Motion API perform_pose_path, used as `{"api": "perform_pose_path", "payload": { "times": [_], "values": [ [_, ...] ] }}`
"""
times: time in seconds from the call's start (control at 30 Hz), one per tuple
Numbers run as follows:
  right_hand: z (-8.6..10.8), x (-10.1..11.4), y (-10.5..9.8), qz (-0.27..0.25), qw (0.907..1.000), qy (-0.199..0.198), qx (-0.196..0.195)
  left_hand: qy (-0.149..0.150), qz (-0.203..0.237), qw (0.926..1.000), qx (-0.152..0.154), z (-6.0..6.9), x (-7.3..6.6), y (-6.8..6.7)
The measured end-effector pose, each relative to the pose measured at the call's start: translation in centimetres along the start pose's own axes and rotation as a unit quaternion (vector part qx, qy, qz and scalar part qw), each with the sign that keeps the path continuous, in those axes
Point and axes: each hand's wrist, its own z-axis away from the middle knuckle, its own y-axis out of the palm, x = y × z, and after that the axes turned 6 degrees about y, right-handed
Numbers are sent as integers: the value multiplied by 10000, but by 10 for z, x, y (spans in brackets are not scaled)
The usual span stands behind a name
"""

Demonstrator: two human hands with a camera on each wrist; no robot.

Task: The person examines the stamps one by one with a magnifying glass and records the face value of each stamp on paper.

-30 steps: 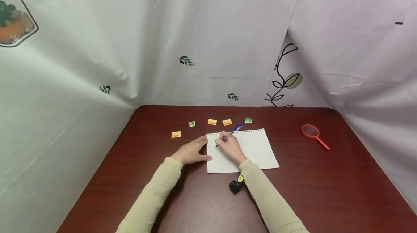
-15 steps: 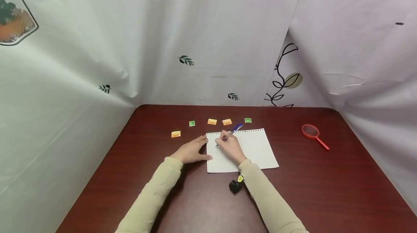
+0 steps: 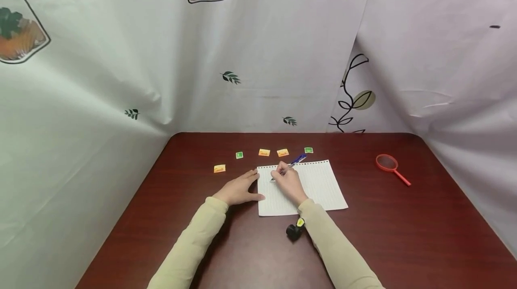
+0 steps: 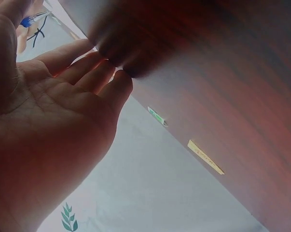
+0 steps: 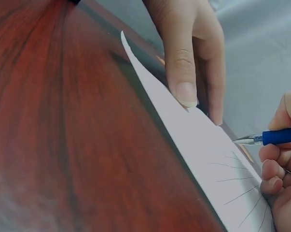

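Observation:
A lined sheet of paper [image 3: 319,186] with punched holes along its far edge lies on the dark red table. My right hand [image 3: 291,185] pinches a blue pen [image 3: 299,159] over the sheet's left half. In the right wrist view the pen's tip [image 5: 242,141] is at the paper's surface; whether it touches I cannot tell. My left hand [image 3: 238,190] rests at the sheet's left edge, fingers extended and thumb on the paper. From the left wrist view, the left palm [image 4: 53,111] shows with its fingers straight.
Several small orange cards [image 3: 220,168] and two green ones [image 3: 308,150] lie beyond the paper. A red magnifying glass [image 3: 387,163] is at the right. By the right sleeve sits a small black object [image 3: 294,232] with a yellow part. A white printed curtain [image 3: 258,55] surrounds the table [image 3: 404,235].
The right hand and pen have shifted slightly to the right across the sheet. My left hand stays at the paper's edge. The head view has tilted a little.

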Motion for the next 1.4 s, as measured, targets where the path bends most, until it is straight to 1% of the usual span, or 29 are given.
{"api": "perform_pose_path", "payload": {
  "times": [0.07,0.3,0.77,0.9,1.13,1.4],
  "values": [
    [0,0,0,57,10000,-7,7,-12,-21,10000,0,-1,0,0],
    [3,1,-4,210,9997,84,52,208,-42,9998,-6,-5,-1,2],
    [1,3,-3,210,9995,-77,208,30,-45,10000,-5,-5,-1,-4],
    [1,3,-3,182,9995,-131,242,29,-48,10000,-5,-4,0,-3],
    [2,3,-2,114,9996,-155,184,28,-66,10000,-3,-4,0,-3],
    [3,2,1,125,9998,-64,171,31,-39,10000,14,-2,1,0]
  ]
}}
